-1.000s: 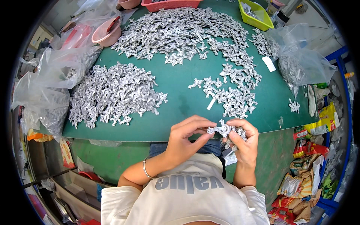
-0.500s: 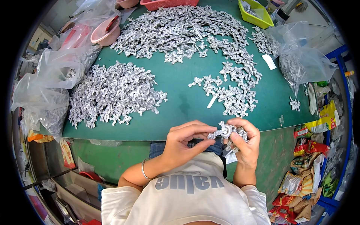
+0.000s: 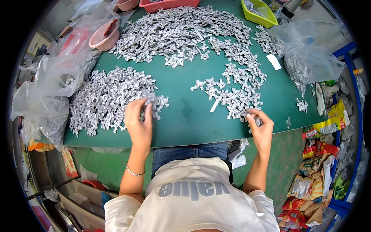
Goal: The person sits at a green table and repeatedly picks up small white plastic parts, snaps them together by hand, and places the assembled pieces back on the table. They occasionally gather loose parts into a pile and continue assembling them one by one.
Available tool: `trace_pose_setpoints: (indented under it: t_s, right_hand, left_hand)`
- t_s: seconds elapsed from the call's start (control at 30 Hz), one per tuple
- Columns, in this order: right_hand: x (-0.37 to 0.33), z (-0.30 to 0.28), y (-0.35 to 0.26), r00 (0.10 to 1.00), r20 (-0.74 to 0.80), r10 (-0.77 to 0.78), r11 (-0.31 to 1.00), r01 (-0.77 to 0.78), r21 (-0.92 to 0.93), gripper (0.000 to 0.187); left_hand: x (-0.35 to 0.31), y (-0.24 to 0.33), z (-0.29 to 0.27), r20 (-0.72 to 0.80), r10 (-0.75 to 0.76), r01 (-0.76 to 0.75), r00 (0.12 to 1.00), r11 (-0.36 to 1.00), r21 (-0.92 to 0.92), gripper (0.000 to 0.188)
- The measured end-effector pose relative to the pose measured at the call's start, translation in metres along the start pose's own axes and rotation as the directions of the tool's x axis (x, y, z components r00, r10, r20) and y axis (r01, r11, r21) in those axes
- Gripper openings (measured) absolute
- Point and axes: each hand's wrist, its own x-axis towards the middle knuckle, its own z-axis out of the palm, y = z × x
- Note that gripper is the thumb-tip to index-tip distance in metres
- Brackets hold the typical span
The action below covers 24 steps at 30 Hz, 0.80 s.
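My left hand (image 3: 138, 123) is at the right side of the left pile of small silver-grey metal castings (image 3: 112, 96). A blurred grey metal casting (image 3: 150, 98) shows at its thumb and fingertips, just over the pile's edge. By the front edge of the green table (image 3: 181, 127), my right hand (image 3: 263, 127) curls around grey metal castings (image 3: 258, 121), partly hidden by the fingers; how many cannot be made out. Its fingertips are close to the lower end of the right-hand strip of loose castings (image 3: 239, 100).
A wide heap of castings (image 3: 174, 34) covers the table's far part. Pink bowl (image 3: 103, 36), red basket (image 3: 170, 4) and yellow-green basket (image 3: 261, 15) stand along the back. Filled clear plastic bags line both sides, one bag (image 3: 301, 65) at right. A white paper slip (image 3: 274, 62) lies nearby.
My hands were together above my lap, with a casting between them. The left has moved left and away to the left pile; the right has moved slightly right and forward, still curled around castings.
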Motion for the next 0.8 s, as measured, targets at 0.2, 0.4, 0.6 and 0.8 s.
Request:
trace_pose_setpoints:
  t_s: [0.2, 0.4, 0.6, 0.8]
  right_hand:
    - [0.011, -0.003, -0.001, 0.993, -0.062, -0.098, 0.973, 0.082, -0.218, 0.017]
    - [-0.022, -0.05, 0.038, 0.877, 0.447, -0.176, 0.792, -0.144, 0.594, 0.012]
    - [-0.081, -0.035, 0.177, 0.76, 0.525, 0.383, 0.766, -0.579, 0.28, 0.022]
    - [-0.13, 0.034, 0.368, 0.66, 0.002, 0.751, 0.625, -0.712, 0.319, 0.028]
  left_hand:
    - [-0.005, 0.003, -0.004, -0.029, -0.007, 0.012, 1.0, 0.985, 0.173, 0.023]
    - [-0.009, 0.022, 0.002, -0.017, 0.045, -0.044, 0.999, 0.998, 0.05, 0.026]
    - [-0.012, 0.038, 0.011, 0.064, 0.083, -0.085, 0.995, 0.996, 0.037, 0.024]
    - [-0.015, 0.049, 0.016, 0.131, 0.14, -0.141, 0.981, 0.99, 0.0, 0.025]
